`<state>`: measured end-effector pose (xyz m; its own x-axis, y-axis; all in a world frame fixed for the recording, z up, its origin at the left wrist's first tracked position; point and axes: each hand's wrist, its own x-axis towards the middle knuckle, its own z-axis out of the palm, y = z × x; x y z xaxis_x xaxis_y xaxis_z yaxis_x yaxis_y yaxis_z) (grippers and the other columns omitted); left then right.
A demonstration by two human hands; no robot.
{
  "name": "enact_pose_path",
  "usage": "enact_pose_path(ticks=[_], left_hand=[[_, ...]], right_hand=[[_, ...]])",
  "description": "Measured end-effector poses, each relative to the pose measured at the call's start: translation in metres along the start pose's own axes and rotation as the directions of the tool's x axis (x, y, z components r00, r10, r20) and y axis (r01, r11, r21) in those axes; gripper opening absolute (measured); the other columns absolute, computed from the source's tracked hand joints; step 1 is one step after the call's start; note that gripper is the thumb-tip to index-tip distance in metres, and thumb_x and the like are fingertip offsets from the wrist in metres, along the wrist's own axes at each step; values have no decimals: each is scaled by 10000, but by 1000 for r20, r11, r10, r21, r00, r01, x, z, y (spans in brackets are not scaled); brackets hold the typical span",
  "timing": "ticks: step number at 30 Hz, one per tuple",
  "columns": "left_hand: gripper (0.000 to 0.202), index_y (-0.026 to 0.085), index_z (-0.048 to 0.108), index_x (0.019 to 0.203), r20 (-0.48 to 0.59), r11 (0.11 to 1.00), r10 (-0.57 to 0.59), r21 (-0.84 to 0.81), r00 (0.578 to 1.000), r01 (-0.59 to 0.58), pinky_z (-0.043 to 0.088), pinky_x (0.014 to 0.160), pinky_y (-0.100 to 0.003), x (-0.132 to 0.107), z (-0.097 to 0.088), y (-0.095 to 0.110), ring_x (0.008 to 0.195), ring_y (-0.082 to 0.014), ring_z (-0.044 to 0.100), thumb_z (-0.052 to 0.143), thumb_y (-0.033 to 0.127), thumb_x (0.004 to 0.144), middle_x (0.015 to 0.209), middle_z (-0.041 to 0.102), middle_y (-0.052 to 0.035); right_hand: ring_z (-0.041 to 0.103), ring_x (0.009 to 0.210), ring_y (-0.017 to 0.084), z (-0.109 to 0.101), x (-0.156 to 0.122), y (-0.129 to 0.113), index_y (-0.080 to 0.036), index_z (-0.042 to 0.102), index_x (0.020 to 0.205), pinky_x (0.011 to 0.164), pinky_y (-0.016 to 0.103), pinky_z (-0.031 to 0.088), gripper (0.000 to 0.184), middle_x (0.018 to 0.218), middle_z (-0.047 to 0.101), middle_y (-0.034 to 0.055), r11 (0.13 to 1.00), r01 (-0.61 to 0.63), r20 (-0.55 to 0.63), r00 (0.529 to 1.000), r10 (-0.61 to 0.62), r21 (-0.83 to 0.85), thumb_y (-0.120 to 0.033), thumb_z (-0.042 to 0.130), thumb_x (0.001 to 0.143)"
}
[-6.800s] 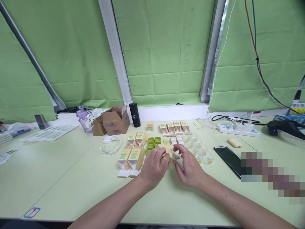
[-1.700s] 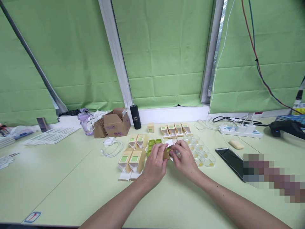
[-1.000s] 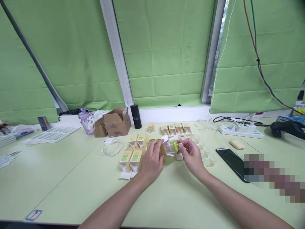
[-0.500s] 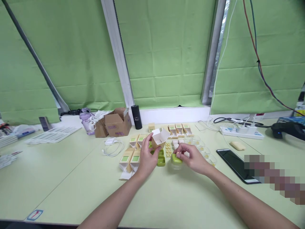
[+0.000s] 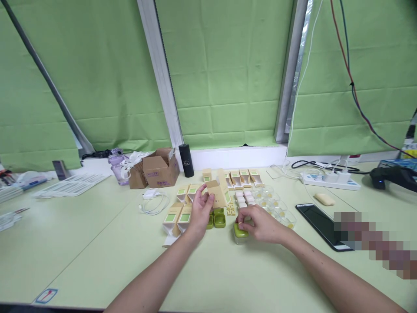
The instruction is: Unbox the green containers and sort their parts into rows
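Note:
My left hand (image 5: 200, 211) grips a small kraft cardboard box (image 5: 217, 194) between thumb and fingers, tilted above the table. In the fingertips of my right hand (image 5: 257, 222) is the green lid of a small clear container (image 5: 241, 237), which is at or just above the tabletop. Between the hands lie several green square lids (image 5: 219, 221) and little yellow pieces (image 5: 231, 208). Beyond my right hand are white blocks (image 5: 241, 199) and clear cups (image 5: 275, 204) with yellow spots. Open cardboard boxes (image 5: 172, 214) with green windows stand left of my left hand.
More small boxes (image 5: 245, 178) line the back. A brown carton (image 5: 161, 169), a black cylinder (image 5: 186, 161) and a purple bottle (image 5: 119, 167) stand behind. A white charger (image 5: 150, 194) lies left; a phone (image 5: 321, 224) and a power strip (image 5: 330, 180) lie right.
My left hand has turned the box, so its open flaps no longer face me and a plain side shows. My right hand has lowered the green-lidded container slightly toward me.

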<state>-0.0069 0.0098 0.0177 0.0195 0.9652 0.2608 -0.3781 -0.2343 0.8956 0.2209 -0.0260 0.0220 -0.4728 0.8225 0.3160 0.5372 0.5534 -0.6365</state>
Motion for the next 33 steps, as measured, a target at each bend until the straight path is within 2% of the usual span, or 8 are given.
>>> enact_pose_path(ticks=[3,7,10,13,20,25,30,33], left_hand=[[774,235,503,1441,2,997,-56,-61,998,56,638,978,-446,-2,2,2,1162,-293,756,876,531,831,1292,764,-134],[606,240,566,1331,47,986,-74,-144,996,80,650,967,-457,-3,3,3,1158,-267,754,845,518,870,1311,753,-103],[528,241,600,1267,69,976,-91,-194,993,103,661,933,-443,-4,4,2,1133,-253,757,837,512,881,1310,750,-86],[483,230,632,1230,80,969,-118,-209,990,132,668,884,-421,-6,5,1,1107,-256,763,827,511,890,1253,767,-86],[536,214,664,1209,112,963,-173,-191,979,192,650,769,-336,-11,11,-3,994,-241,786,845,570,852,1126,792,-84],[512,237,664,1214,111,975,-164,-131,980,178,638,792,-323,-16,15,-1,995,-218,776,815,587,873,1139,784,-65],[528,235,648,1236,102,984,-163,-54,981,170,637,749,-333,-18,16,-1,949,-235,775,804,587,876,1106,784,-70],[522,233,642,1230,101,991,-129,-9,987,131,641,785,-354,-17,14,-2,1001,-257,772,776,605,890,1151,780,-88]], right_hand=[[683,757,243,1,-1,1,-268,737,760,718,346,474,133,783,787,19,999,33,-49,998,-31,34,-170,668,816],[681,792,256,1,-2,-1,-276,759,787,764,373,496,107,801,787,25,998,55,-78,995,-54,12,-191,702,818],[681,891,275,1,-1,-3,-273,780,910,820,401,507,100,927,781,51,999,53,-126,991,-54,-13,-232,701,865],[671,978,282,4,1,-4,-267,767,1041,868,421,519,149,1038,757,69,998,38,-218,976,-25,58,-310,674,931],[617,1148,298,19,6,-10,-298,686,1312,999,465,493,375,1237,736,79,974,50,-355,934,32,220,-484,659,988],[614,1123,293,22,10,-13,-290,720,1250,996,448,484,377,1205,736,74,955,56,-382,922,62,290,-542,638,981],[641,1022,270,22,13,-9,-254,732,1194,869,395,497,435,1171,761,76,922,12,-368,919,143,387,-599,668,936],[654,975,257,21,15,-6,-239,730,1169,810,375,506,469,1138,770,79,884,10,-349,921,174,467,-628,696,908]])
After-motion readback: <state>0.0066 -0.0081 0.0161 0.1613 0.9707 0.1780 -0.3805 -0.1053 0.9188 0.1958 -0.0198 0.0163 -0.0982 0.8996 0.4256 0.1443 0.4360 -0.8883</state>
